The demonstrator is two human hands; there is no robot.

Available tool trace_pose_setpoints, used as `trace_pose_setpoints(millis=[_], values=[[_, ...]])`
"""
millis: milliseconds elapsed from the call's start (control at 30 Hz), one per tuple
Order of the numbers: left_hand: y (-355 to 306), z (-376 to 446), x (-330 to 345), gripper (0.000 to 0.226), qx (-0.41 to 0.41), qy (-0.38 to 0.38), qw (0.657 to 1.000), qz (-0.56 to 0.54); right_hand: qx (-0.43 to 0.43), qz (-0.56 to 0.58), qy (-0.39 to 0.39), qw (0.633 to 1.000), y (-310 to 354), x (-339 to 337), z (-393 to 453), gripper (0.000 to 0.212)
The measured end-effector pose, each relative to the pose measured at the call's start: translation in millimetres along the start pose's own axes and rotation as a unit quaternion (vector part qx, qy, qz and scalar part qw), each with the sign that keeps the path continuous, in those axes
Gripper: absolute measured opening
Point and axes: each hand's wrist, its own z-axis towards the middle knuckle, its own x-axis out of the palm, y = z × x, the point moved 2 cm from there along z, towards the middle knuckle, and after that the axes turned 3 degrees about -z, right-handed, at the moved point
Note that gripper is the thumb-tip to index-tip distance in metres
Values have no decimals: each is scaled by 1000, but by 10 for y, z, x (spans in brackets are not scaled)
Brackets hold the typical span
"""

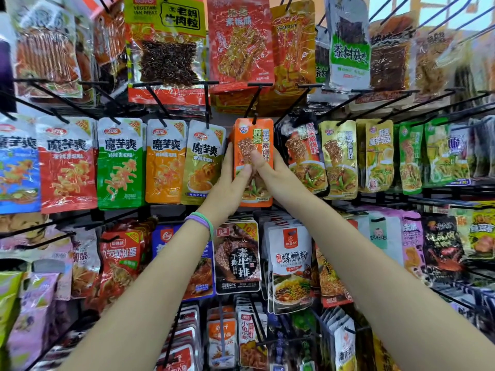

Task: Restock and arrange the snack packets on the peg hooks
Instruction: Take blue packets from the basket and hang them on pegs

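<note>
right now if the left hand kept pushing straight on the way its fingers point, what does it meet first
The orange packet that the left hand already grips; beyond it, probably more packets stacked on the same peg hook, though depth is unclear.

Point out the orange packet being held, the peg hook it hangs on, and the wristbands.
orange packet (261, 135): head view, upper front panel.
peg hook (253, 103): head view, mid-rod above the packet.
wristbands (202, 220): head view, on the left wrist.

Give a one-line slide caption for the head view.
Both hands hold an orange snack packet on its peg hook.
</note>
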Motion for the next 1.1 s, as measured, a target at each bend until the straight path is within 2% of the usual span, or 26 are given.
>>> trace_pose_setpoints(millis=[100,167,267,333,433,500,533,633,700,767,833,1100], values=[[-51,-42,-34,66,-27,5,996,-81,21,13,21,999,0,-58,-43,62],[-107,-115,-52,70,-38,2,993,-110,21,-14,27,999,23,-123,-110,70],[-225,-281,-6,73,-33,0,997,-76,8,-56,28,998,96,-217,-261,77],[-310,-403,24,75,-18,-8,1000,-22,9,-84,24,996,171,-278,-391,72],[-404,-564,50,75,41,-49,988,137,-12,-106,-19,994,196,-424,-537,38],[-481,-597,41,68,105,-106,956,251,-30,-74,-85,993,192,-533,-575,20],[-516,-560,35,63,141,-125,936,298,-41,-75,-121,989,192,-586,-570,17],[-501,-299,27,60,224,-106,873,421,-66,-175,-230,955,163,-724,-475,10],[-454,-129,5,66,235,-65,844,478,-64,-219,-239,944,137,-750,-408,28],[-398,-21,-29,72,228,-43,826,514,-20,-236,-196,952,92,-735,-338,63],[-351,32,-53,76,229,-39,813,534,20,-233,-159,959,73,-716,-293,81],[-283,99,-35,79,230,-51,810,537,53,-194,-122,972,7,-721,-275,62]])
